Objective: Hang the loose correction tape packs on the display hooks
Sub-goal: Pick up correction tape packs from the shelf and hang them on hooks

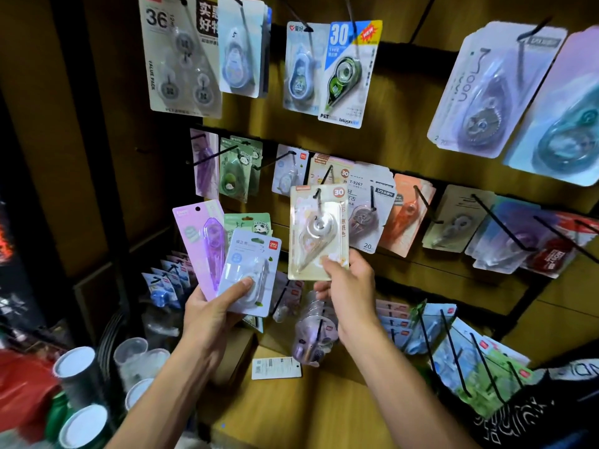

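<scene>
Both forearms fill the lower frame. Right hand point(348, 280) is pinched on the bottom edge of a cream pack point(319, 231), held upright against the middle row of the display; its hang hole appears threaded onto, or just at the tip of, a black hook point(329, 176) where matching cream packs point(327, 165) are already hung. Whether the hook has passed fully through cannot be told. Left hand point(215, 307) is gripped round a fan of three loose packs: a purple pack point(202, 244), a green panda pack point(251, 225) behind, and a white pack point(249, 270) in front under the thumb.

Step judged in hand: seating the cream pack on its hook. Next move is judged to call for the card to be slid back along the hook and released, then one of the fanned packs to be taken and matched to its row. Another pack point(275, 367) is seen lying loose on the wooden shelf point(308, 416) below.
</scene>
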